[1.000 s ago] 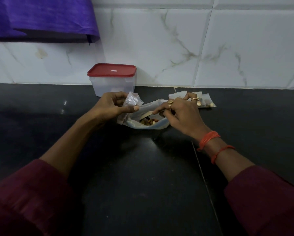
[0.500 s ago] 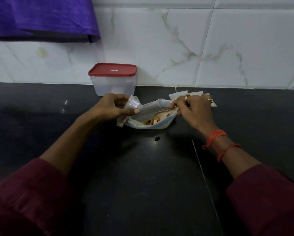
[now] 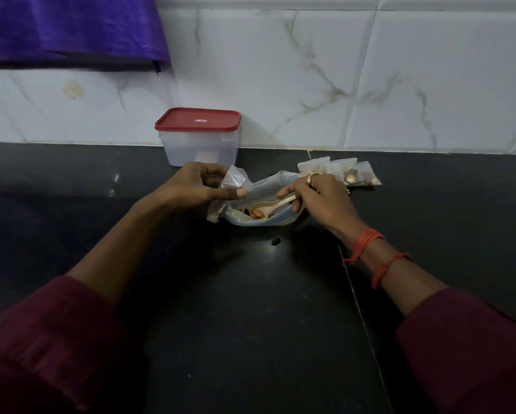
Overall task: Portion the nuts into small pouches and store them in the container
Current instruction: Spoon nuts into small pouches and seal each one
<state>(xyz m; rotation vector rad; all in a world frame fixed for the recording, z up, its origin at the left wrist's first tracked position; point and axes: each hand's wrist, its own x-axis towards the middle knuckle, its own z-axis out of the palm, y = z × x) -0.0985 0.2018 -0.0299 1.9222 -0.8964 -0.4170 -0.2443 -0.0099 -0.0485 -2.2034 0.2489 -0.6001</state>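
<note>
Tiny lid label (image 3: 201,121), unreadable

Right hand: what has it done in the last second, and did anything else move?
The right hand slid back off the mouth of the bag, uncovering the spoon it grips, bowl among the nuts. The left hand keeps pinching the empty pouch; the lidded container and filled pouches have not moved.

Container (image 3: 201,144) is parked at the table's (image 3: 250,324) back edge, nut bag (image 3: 259,222) is laid just front-right of it, filled pouches (image 3: 361,174) are lined up further right.
</note>
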